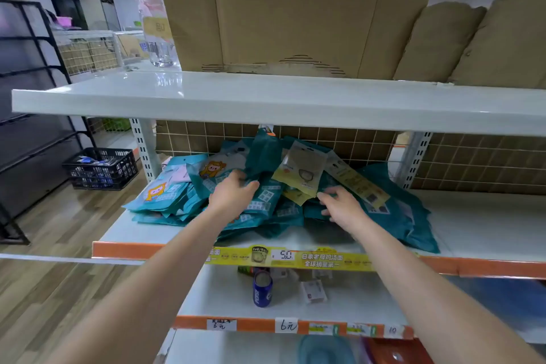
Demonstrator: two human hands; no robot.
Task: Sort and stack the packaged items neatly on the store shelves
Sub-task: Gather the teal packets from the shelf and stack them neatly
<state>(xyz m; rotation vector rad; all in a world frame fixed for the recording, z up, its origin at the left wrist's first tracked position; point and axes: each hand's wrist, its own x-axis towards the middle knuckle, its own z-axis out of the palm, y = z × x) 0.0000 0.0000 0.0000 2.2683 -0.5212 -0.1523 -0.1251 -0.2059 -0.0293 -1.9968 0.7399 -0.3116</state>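
The shelf (472, 224) is carrying a loose heap of teal packets (266, 207), lying flat and fanned, long axes pointing every way, several tipping against the back grid (369, 142). The left hand (233, 195) is gripping a teal packet's edge; the right hand (342, 207) is resting half-curled on the heap beneath a leaning yellow packet (301, 168). Tugging could be sending slick packets sliding over the front lip.

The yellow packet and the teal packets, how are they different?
The yellow packet is pale yellow with a clear window; the teal packets are blue-green with a cartoon figure. The yellow packet stands tilted atop the pile; most teal packets lie flat or heaped. There are few yellow, many teal. All are flat sealed pouches on the same shelf.
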